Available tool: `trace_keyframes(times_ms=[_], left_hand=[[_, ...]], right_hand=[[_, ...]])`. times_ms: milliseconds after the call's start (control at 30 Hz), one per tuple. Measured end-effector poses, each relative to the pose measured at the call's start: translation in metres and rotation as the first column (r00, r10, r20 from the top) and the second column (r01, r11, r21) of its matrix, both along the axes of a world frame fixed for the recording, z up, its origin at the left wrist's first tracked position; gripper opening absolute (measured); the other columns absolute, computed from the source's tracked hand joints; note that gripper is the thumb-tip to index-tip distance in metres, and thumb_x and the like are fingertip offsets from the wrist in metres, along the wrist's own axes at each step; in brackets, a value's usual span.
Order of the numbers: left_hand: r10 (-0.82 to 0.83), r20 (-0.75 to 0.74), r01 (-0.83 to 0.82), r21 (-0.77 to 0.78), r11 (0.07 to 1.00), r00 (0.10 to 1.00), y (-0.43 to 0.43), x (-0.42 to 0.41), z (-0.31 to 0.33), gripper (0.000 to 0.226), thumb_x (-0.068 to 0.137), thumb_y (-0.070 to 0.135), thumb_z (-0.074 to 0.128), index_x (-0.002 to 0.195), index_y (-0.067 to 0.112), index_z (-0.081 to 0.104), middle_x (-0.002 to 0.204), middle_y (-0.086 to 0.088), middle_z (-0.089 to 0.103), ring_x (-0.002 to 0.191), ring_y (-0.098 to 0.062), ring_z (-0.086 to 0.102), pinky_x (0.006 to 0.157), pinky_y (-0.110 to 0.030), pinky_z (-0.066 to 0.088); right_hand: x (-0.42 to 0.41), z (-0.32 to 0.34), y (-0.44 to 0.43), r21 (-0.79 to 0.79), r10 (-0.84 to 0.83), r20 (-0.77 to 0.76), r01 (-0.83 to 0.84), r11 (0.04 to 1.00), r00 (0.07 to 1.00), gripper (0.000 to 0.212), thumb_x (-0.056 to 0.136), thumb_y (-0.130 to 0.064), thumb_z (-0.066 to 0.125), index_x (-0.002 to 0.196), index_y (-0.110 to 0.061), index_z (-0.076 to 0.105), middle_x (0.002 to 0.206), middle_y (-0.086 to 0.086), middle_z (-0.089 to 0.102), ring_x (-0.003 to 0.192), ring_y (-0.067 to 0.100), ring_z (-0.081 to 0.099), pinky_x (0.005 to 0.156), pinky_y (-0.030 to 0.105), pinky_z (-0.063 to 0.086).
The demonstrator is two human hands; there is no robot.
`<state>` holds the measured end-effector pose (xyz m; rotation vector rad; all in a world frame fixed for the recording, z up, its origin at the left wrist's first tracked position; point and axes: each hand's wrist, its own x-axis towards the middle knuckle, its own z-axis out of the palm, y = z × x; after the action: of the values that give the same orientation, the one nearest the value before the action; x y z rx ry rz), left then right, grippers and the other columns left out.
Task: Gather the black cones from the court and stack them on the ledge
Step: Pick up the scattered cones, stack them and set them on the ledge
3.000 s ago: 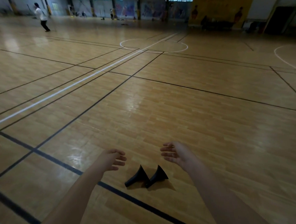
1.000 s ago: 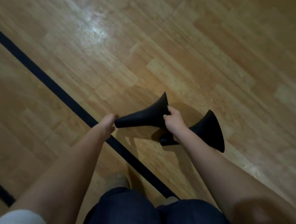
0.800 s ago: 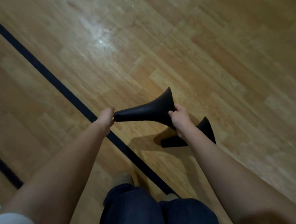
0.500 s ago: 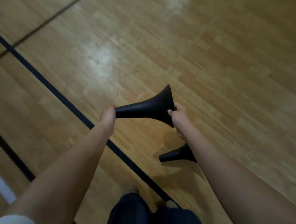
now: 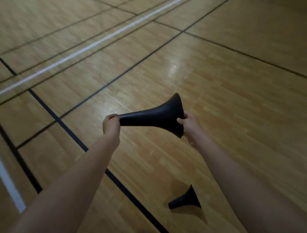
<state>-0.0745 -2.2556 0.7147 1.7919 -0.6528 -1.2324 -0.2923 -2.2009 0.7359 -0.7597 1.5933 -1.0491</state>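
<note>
view: head, the only 1
held cone (image 5: 154,119): black, lying sideways in the air above the court floor (image 5: 237,97), mid-frame; narrow tip to the left, flared base to the right
left hand (image 5: 111,125): fingers curled, pinching the narrow tip
right hand (image 5: 190,127): fingers wrapped over the rim of the flared base
floor cone (image 5: 186,201): black, on its side on the boards, near, low right of centre, just beside the right forearm; partly hidden by it; neither hand touches it
ledge: not in view
done: 1 cone is off the floor and held at both ends
left: my read is early stage. The floor cone is not yet picked up, nothing is nested, and the carry to the ledge and the stacking are both open
count, cones: 2 visible (1 held, 1 on the floor); can't tell if more lie outside the frame
count, hands: 2, both on the same cone
count, stacked cones: 0 visible
count, court markings: 1 broad white line (image 5: 85,48) far left, 1 thick black line (image 5: 64,124) running under the left arm, plus several thin dark lines
</note>
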Motion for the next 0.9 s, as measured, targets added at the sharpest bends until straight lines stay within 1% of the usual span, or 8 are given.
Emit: trace_keyframes(times_ms=[67, 200, 300, 367, 433, 700, 800, 900], left_hand=[[0.004, -0.004, -0.004, -0.033, 0.999, 1.000, -0.001, 0.012, 0.030, 0.025, 0.096, 0.011, 0.047, 0.117, 0.017, 0.058, 0.108, -0.009, 0.055, 0.097, -0.025, 0.054, 0.095, -0.036, 0.048], [0.060, 0.012, -0.057, -0.167, 0.984, 0.998, 0.014, 0.044, 0.108, 0.024, 0.096, 0.011, 0.049, 0.118, 0.015, 0.057, 0.080, -0.001, 0.051, 0.070, -0.014, 0.049, 0.080, -0.033, 0.048], [0.067, 0.037, -0.056, -0.244, 0.968, 0.997, 0.029, 0.066, 0.146, 0.027, 0.096, 0.012, 0.051, 0.123, 0.010, 0.055, 0.095, -0.005, 0.056, 0.088, -0.021, 0.056, 0.086, -0.034, 0.048], [0.100, 0.050, -0.081, -0.294, 0.953, 0.994, 0.046, 0.083, 0.172, 0.029, 0.096, 0.011, 0.052, 0.124, 0.006, 0.054, 0.113, -0.010, 0.057, 0.106, -0.026, 0.057, 0.090, -0.033, 0.049], [0.142, 0.069, -0.109, -0.344, 0.933, 0.988, 0.067, 0.102, 0.195, 0.028, 0.095, 0.010, 0.054, 0.123, 0.005, 0.056, 0.119, -0.013, 0.058, 0.112, -0.027, 0.057, 0.091, -0.033, 0.048], [0.333, 0.049, -0.276, -0.454, 0.847, 0.941, 0.179, 0.174, 0.257, 0.019, 0.093, 0.007, 0.056, 0.111, 0.006, 0.059, 0.109, -0.014, 0.059, 0.111, -0.030, 0.058, 0.087, -0.035, 0.048], [0.428, 0.077, -0.336, -0.501, 0.798, 0.901, 0.233, 0.195, 0.278, 0.018, 0.093, 0.006, 0.056, 0.110, 0.004, 0.059, 0.105, -0.015, 0.058, 0.100, -0.027, 0.057, 0.079, -0.035, 0.049], [0.512, 0.090, -0.405, -0.502, 0.764, 0.854, 0.288, 0.214, 0.294, 0.020, 0.094, 0.008, 0.056, 0.113, 0.004, 0.057, 0.107, -0.013, 0.058, 0.100, -0.026, 0.057, 0.090, -0.039, 0.049]], right_hand=[[0.006, 0.032, -0.002, -0.043, 0.013, 0.007, -0.013, 0.999, 1.000, 0.039, 0.099, 0.001, 0.038, 0.122, -0.025, 0.057, 0.099, -0.013, 0.059, 0.109, 0.022, 0.054, 0.095, 0.044, 0.044], [0.029, 0.104, 0.005, -0.176, 0.073, 0.029, -0.066, 0.982, 0.997, 0.037, 0.099, 0.000, 0.040, 0.113, -0.028, 0.060, 0.104, -0.008, 0.061, 0.109, 0.024, 0.056, 0.094, 0.047, 0.046], [0.045, 0.136, 0.010, -0.232, 0.107, 0.044, -0.094, 0.968, 0.993, 0.037, 0.097, 0.002, 0.041, 0.100, -0.029, 0.060, 0.103, -0.003, 0.063, 0.106, 0.027, 0.058, 0.092, 0.048, 0.047], [0.056, 0.154, 0.016, -0.284, 0.156, 0.069, -0.130, 0.950, 0.985, 0.037, 0.096, 0.004, 0.041, 0.102, -0.027, 0.061, 0.102, 0.000, 0.064, 0.102, 0.026, 0.060, 0.084, 0.044, 0.049], [0.069, 0.171, 0.023, -0.322, 0.223, 0.102, -0.180, 0.930, 0.969, 0.037, 0.096, 0.005, 0.040, 0.103, -0.025, 0.060, 0.100, 0.000, 0.064, 0.097, 0.022, 0.061, 0.076, 0.038, 0.049], [0.136, 0.222, 0.061, -0.452, 0.496, 0.156, -0.385, 0.805, 0.854, 0.037, 0.092, 0.008, 0.041, 0.105, -0.020, 0.063, 0.101, 0.007, 0.065, 0.097, 0.029, 0.061, 0.068, 0.032, 0.048], [0.168, 0.235, 0.084, -0.496, 0.580, 0.185, -0.434, 0.752, 0.793, 0.040, 0.093, 0.006, 0.043, 0.120, -0.017, 0.060, 0.109, 0.010, 0.064, 0.105, 0.032, 0.059, 0.076, 0.037, 0.050], [0.201, 0.246, 0.113, -0.512, 0.649, 0.202, -0.485, 0.708, 0.734, 0.039, 0.094, 0.005, 0.043, 0.127, -0.012, 0.056, 0.116, 0.014, 0.061, 0.109, 0.033, 0.057, 0.084, 0.042, 0.050]])
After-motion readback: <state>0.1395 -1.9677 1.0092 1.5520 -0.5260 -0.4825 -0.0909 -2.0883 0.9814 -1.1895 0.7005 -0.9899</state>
